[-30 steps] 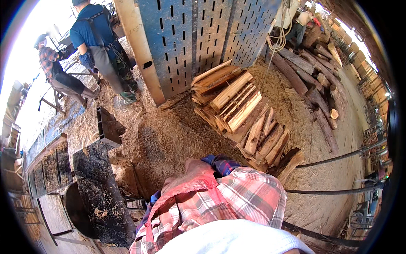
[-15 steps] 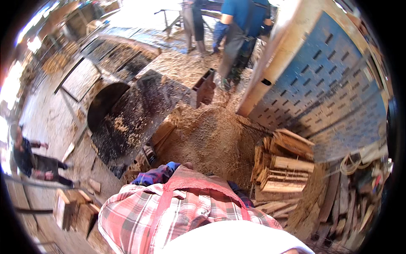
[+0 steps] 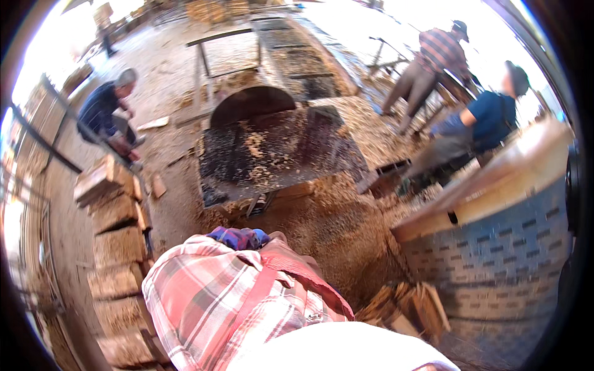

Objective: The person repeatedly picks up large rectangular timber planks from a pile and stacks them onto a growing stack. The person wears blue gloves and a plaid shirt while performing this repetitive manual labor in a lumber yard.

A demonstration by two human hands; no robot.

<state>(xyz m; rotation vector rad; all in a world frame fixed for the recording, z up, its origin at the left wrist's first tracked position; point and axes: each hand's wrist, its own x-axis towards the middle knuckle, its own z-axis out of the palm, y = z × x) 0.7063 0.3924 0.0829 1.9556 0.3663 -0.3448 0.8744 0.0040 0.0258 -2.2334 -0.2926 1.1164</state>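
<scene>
Neither of my hands shows; they are hidden below my body in a red and white plaid shirt (image 3: pixel 210 278) with a red apron strap. A bunched blue and purple plaid sleeve (image 3: pixel 238 238) sticks out at its upper edge. Just ahead stands a dark metal table (image 3: pixel 291 151) strewn with wood chips, a large dark half-disc (image 3: pixel 253 104) rising along its far side. Sawdust (image 3: pixel 337 241) covers the ground between me and the table.
Rough wooden blocks (image 3: pixel 117 247) are stacked at my left. Split wood (image 3: pixel 405 309) and a blue slotted panel (image 3: pixel 495 247) are at my right. One person (image 3: pixel 105 114) bends at the left; two others, in a striped top (image 3: pixel 440 52) and a blue shirt (image 3: pixel 492 117), work at the right.
My view has swung left, so the dark table and slotted panel sit farther right. More of the block stack and the person at the left has come into view.
</scene>
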